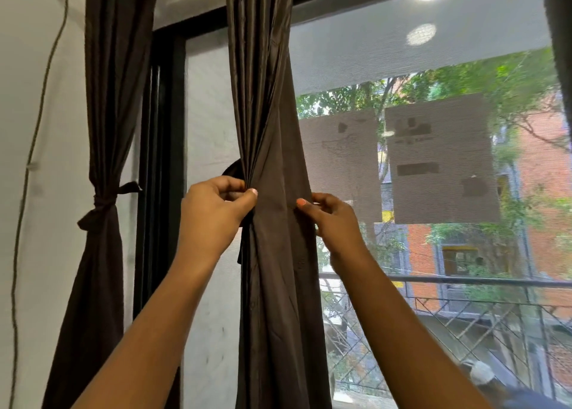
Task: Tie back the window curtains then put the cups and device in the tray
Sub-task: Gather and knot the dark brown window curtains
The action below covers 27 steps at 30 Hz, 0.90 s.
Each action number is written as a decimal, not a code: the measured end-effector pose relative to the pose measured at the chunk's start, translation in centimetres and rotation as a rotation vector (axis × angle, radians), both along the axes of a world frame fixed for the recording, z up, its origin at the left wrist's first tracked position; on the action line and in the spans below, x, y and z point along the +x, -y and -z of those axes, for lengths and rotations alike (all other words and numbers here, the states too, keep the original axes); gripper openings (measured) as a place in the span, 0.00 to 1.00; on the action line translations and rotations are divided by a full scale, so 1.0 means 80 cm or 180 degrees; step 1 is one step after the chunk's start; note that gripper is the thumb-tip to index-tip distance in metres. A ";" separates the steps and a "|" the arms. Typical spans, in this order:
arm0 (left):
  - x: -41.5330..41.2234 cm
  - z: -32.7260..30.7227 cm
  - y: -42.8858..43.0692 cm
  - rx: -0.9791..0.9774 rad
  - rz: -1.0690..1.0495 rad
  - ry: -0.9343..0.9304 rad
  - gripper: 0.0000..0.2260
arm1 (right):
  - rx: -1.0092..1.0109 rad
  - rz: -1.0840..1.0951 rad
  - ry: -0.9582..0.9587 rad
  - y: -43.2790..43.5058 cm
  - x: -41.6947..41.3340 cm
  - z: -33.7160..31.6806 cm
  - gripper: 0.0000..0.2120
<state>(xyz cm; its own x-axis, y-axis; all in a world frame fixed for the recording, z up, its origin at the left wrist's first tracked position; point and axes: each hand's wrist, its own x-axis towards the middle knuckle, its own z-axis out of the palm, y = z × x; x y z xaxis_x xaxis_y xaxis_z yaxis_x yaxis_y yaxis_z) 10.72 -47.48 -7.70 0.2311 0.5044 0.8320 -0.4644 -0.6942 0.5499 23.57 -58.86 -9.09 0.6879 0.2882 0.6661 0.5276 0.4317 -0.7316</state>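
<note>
Window (433, 160) with mesh screen fills the far wall; the left curtain (102, 130) is already tied. The middle curtain (272, 130) hangs with its long axis vertical, between both hands. Left hand (213, 210) pinches the gathered folds; right hand (334, 222) pinches the loose right edge, likely to be drawn left. Cups, device and tray are not in view.

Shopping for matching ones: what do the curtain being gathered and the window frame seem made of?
The curtain looks like dark brown fabric with a slight satin sheen: highlights run along its folds; fibre unclear. The window frame looks like black coated metal, smooth and faintly reflective, though painted wood is possible.
</note>
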 end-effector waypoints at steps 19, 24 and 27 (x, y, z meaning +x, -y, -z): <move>0.004 0.007 0.024 -0.0011 0.0372 0.0108 0.06 | -0.0411 0.2581 0.2736 0.015 -0.081 0.007 0.02; 0.004 0.008 0.029 0.0093 0.0069 0.0082 0.09 | -0.0138 0.2002 0.2185 0.031 -0.072 0.004 0.05; -0.003 0.004 0.031 0.0218 -0.0401 0.0111 0.05 | 0.0405 0.1935 0.1551 0.047 -0.068 0.006 0.08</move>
